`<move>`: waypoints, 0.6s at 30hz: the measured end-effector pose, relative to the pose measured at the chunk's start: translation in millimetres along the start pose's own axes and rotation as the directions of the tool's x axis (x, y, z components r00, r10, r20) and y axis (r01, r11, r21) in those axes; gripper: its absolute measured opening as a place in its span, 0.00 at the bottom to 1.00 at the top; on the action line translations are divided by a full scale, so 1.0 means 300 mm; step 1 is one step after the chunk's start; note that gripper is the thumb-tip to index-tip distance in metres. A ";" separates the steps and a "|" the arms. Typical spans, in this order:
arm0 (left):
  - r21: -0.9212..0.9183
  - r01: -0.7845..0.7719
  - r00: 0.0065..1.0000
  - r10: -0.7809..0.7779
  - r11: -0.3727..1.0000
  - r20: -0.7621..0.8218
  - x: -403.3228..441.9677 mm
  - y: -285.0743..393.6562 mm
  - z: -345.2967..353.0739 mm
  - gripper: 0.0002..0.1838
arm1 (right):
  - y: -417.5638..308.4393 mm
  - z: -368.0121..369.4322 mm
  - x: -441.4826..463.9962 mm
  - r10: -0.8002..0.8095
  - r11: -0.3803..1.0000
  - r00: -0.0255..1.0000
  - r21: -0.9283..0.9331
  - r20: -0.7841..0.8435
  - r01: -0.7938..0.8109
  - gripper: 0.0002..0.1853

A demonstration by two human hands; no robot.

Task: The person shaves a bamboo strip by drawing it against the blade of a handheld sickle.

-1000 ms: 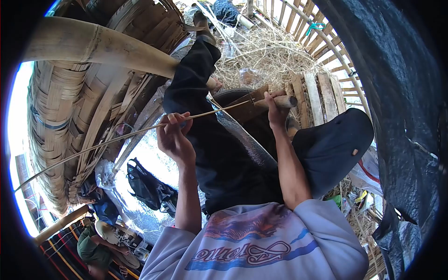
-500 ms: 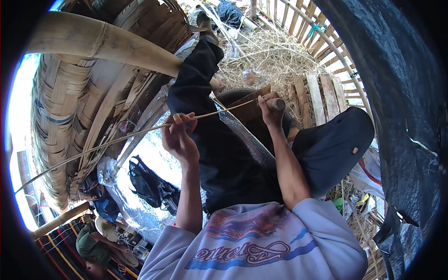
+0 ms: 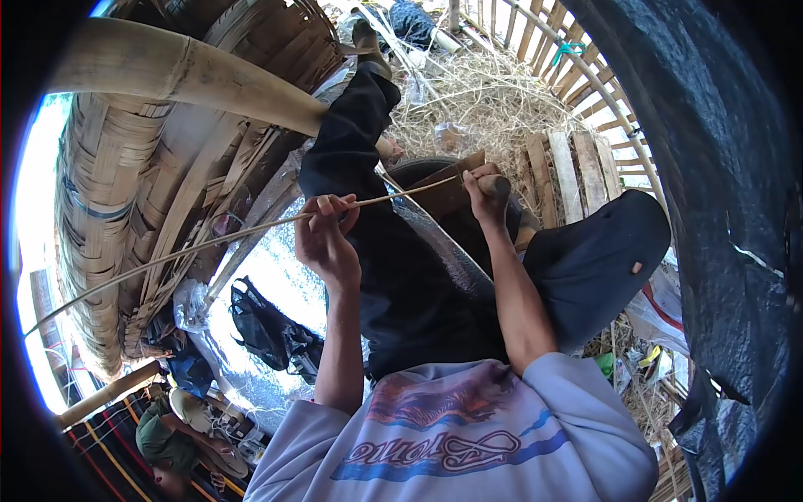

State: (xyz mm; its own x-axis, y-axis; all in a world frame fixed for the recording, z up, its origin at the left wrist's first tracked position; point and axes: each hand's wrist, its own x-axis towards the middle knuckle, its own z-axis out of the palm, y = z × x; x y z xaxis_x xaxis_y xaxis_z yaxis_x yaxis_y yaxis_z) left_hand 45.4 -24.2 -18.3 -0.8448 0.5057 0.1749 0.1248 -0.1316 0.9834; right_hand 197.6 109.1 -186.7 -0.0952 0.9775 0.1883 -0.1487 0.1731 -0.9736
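Across the outstretched trouser leg (image 3: 355,125) runs a long, thin strip (image 3: 251,231), pale straw-yellow toward its right end and duller at the other. It is slender as a cane, smooth, and bends gently along its length, looking like split bamboo.

Just left of the leg, the left hand (image 3: 329,238) is half curled, thumb and fingertips pinching the strip; the longer part of it reaches out to that side, and the shorter part passes over the leg to the right hand (image 3: 485,197). That hand, right of the leg, is closed around a rounded wooden handle (image 3: 497,185), its thumb beside the strip's tip; whether thumb and strip touch, I cannot tell. Under the tip shows a flat brown surface (image 3: 445,197), too unclear to say if it joins the handle.

Left of the leg are a thick, smooth bamboo pole (image 3: 201,77), a coarsely woven bamboo panel (image 3: 117,159), a shiny silver sheet (image 3: 255,393) and a black bag (image 3: 259,322). Right of it lie tangled dry straw (image 3: 481,105) and rough wooden slats (image 3: 565,171).
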 end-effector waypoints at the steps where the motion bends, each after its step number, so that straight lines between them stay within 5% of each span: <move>1: 0.005 -0.011 1.000 0.011 1.000 0.021 0.003 0.002 0.005 0.08 | 0.014 -0.002 0.016 0.012 0.993 0.998 -0.122 0.065 -0.004 0.10; 7: 0.041 -0.019 1.000 0.019 0.999 0.006 0.003 -0.012 -0.027 0.08 | -0.026 0.003 0.009 0.044 0.990 0.994 0.135 -0.101 -0.030 0.11; 11: 0.057 -0.002 1.000 0.003 0.998 -0.014 0.020 -0.008 -0.032 0.10 | -0.011 -0.012 0.055 0.099 0.989 0.995 0.110 -0.029 -0.095 0.11; 17: 0.094 -0.045 0.999 0.047 0.995 -0.017 0.022 -0.021 -0.051 0.13 | -0.035 0.033 0.025 -0.040 0.993 0.998 0.117 0.045 0.035 0.10; 18: 0.088 -0.012 0.999 0.015 0.996 -0.034 0.018 -0.014 -0.054 0.13 | -0.062 0.025 0.041 0.046 0.985 0.997 0.164 0.055 -0.054 0.10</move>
State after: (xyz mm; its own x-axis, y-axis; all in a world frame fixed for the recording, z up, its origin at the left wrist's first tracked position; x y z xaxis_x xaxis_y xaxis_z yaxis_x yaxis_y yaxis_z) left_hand 32.0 -34.8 -22.4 -0.8597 0.4748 0.1882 0.1806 -0.0621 0.9816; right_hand 191.9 117.0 -165.4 -0.1561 0.9762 0.1504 -0.3030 0.0976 -0.9480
